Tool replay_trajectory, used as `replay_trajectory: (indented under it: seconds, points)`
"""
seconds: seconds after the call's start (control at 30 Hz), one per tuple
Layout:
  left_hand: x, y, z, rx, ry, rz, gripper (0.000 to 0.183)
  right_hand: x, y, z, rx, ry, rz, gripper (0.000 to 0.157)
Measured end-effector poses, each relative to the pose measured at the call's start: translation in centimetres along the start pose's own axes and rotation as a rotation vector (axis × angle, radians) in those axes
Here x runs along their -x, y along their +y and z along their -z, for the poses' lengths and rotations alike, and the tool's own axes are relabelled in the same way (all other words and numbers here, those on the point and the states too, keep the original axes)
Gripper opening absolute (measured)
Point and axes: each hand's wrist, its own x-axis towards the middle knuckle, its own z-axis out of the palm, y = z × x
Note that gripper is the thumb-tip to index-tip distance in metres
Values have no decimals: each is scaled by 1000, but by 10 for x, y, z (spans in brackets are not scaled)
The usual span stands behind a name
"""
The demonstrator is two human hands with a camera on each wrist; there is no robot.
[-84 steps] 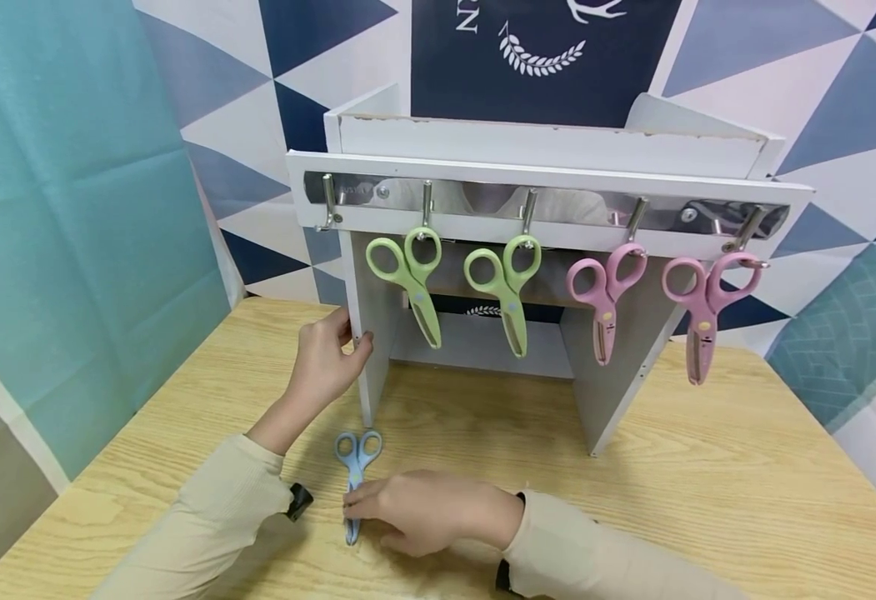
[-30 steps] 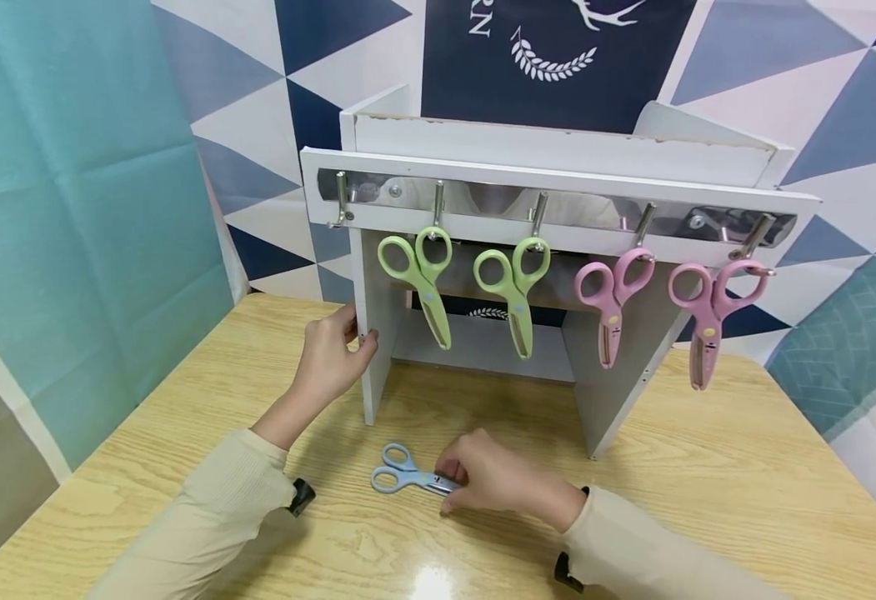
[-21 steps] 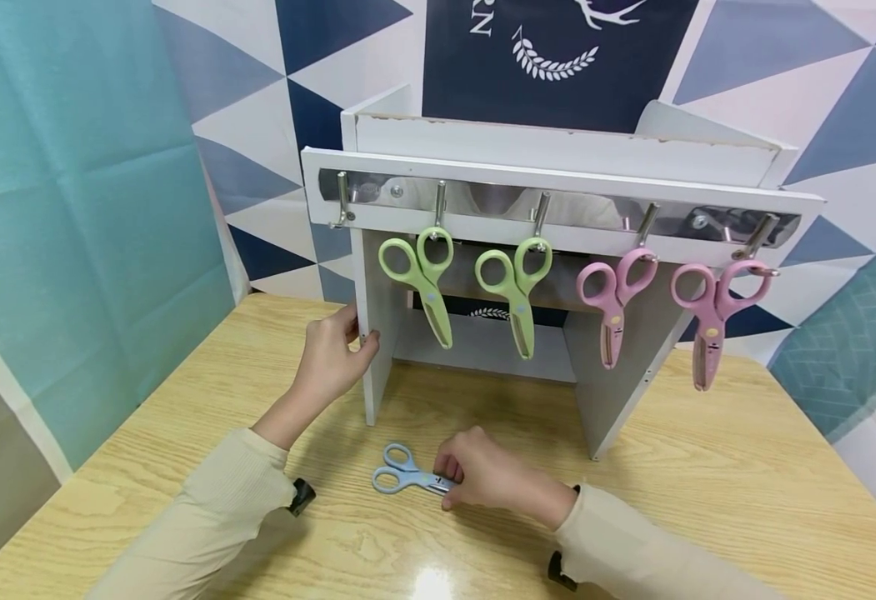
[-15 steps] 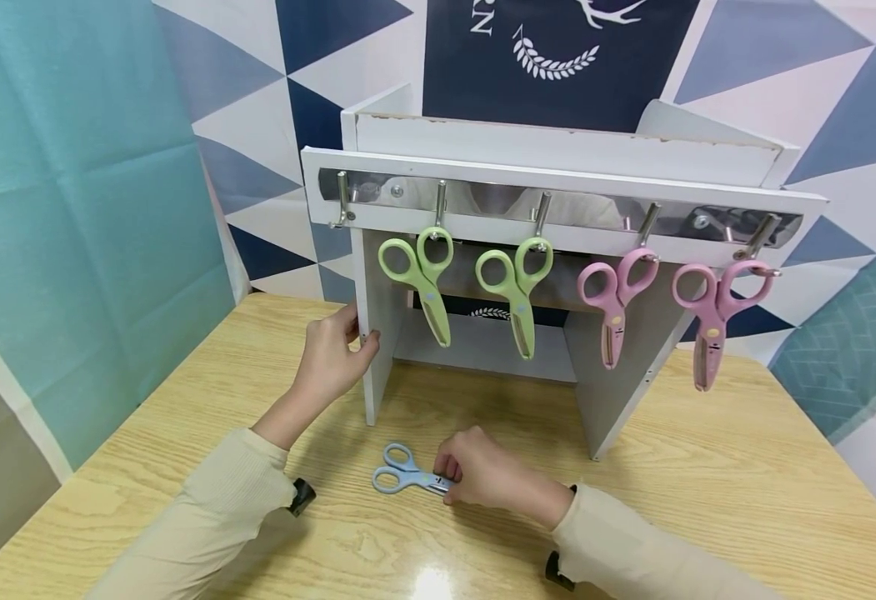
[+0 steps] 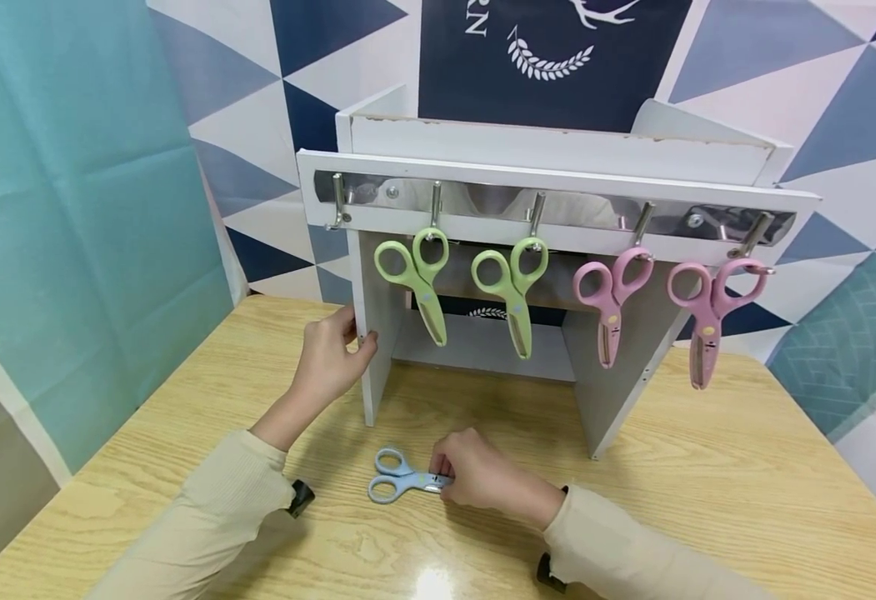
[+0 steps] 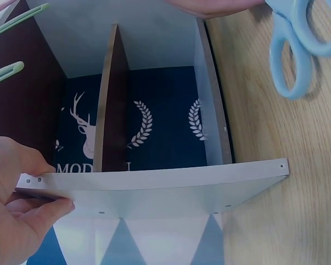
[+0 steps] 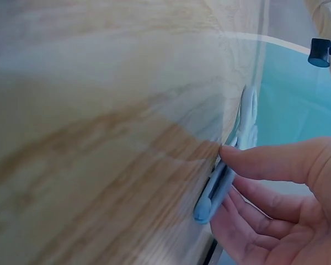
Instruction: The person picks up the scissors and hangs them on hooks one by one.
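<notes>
My left hand pinches the front edge of the white shelf unit's left side panel. In the left wrist view, its thumb and fingers lie on both faces of that panel. On the table in front of the unit, my right hand pinches the blade end of a pair of light blue scissors. The handle loops point left, and the fingers partly cover the blades. The right wrist view shows thumb and fingers on the blue scissors, at the tabletop or just above it; I cannot tell which.
A hook rail runs across the unit's front. Two green scissors and two pink scissors hang from its hooks. The leftmost hook holds nothing. The unit stands on a wood-grain table before a patterned backdrop.
Since the earliest frame the blue scissors have turned from lengthwise to sideways, shifting right with my right hand. Lately their handles have tilted slightly. My left hand has stayed on the panel.
</notes>
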Motion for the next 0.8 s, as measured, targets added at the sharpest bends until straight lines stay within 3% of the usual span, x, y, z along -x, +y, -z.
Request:
replay_trajectory:
  seconds: [0.4, 0.63, 0.8]
  points:
    - [1, -2, 1, -2, 1, 0, 30, 2, 0, -4, 11, 54, 32, 24]
    - [0, -2, 1, -7, -10, -8, 33, 1, 1, -5, 16, 98, 98, 23]
    - [-1, -1, 2, -3, -19, -14, 35, 1, -2, -3, 20, 90, 106, 22]
